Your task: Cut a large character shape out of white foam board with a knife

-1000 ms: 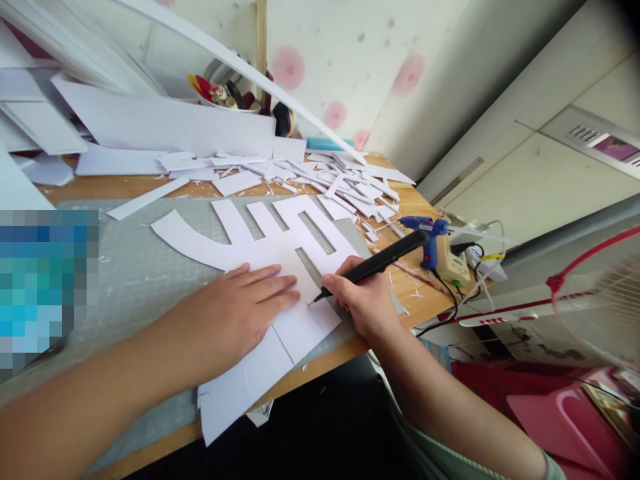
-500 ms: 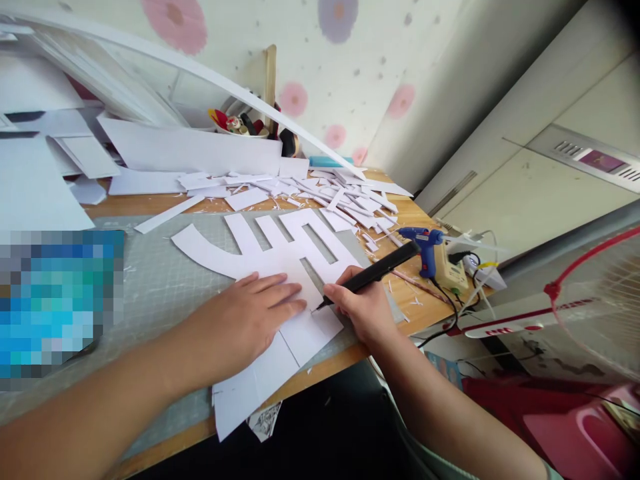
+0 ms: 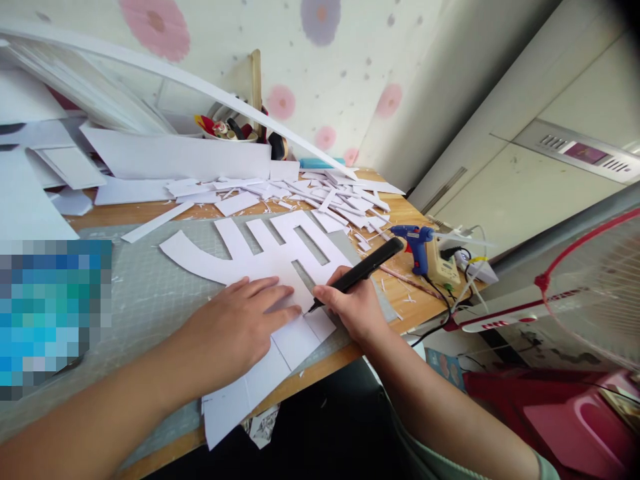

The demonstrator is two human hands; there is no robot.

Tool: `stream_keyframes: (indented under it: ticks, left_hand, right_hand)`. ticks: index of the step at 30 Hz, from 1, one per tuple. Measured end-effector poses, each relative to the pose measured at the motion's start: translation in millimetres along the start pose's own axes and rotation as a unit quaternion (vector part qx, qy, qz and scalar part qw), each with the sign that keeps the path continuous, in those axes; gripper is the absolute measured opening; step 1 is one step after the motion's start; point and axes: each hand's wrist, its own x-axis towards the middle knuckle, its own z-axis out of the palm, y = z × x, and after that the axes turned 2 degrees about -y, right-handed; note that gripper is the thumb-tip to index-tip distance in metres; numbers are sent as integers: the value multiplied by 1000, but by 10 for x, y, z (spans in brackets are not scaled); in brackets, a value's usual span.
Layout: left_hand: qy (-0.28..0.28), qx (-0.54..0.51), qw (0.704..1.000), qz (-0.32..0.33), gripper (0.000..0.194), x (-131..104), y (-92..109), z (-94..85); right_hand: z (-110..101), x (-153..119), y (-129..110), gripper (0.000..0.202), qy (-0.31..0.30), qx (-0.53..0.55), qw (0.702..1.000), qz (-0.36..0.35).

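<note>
A white foam-like sheet (image 3: 273, 257) with several cut-out strips and slots lies on the grey cutting mat (image 3: 145, 273). Flat on its lower middle rests my left hand (image 3: 245, 320), fingers spread, holding nothing. My right hand (image 3: 347, 300) is closed round a black pen-like cutter (image 3: 367, 265), whose tip touches the sheet just right of my left fingertips. The sheet's lower end (image 3: 233, 403) sticks out over the table's front edge.
White scraps (image 3: 345, 200) are heaped along the back of the wooden table (image 3: 400, 287). A blue glue gun (image 3: 417, 247) stands by a power strip (image 3: 445, 267) at the right. Larger white boards (image 3: 185, 153) lean at the back; a fan (image 3: 600, 293) is far right.
The whole view has shifted slightly, moving things leftward. A short cut or line now shows on the sheet right of the cutter's tip. Both hands keep about the same pose.
</note>
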Motion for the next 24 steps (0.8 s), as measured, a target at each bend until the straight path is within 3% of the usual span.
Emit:
stream_keyframes:
  ticks: [8, 17, 24]
  left_hand:
    - [-16, 2, 1000, -5, 66, 13, -35, 11]
    - [-36, 37, 999, 9, 70, 8, -45, 5]
    - [-49, 39, 998, 0, 74, 4, -38, -7]
  right_hand:
    - [-20, 11, -19, 32, 15, -8, 1000, 0]
    - [-72, 44, -116, 36, -21, -67, 997, -31]
    - [-84, 61, -51, 33, -24, -20, 999, -29]
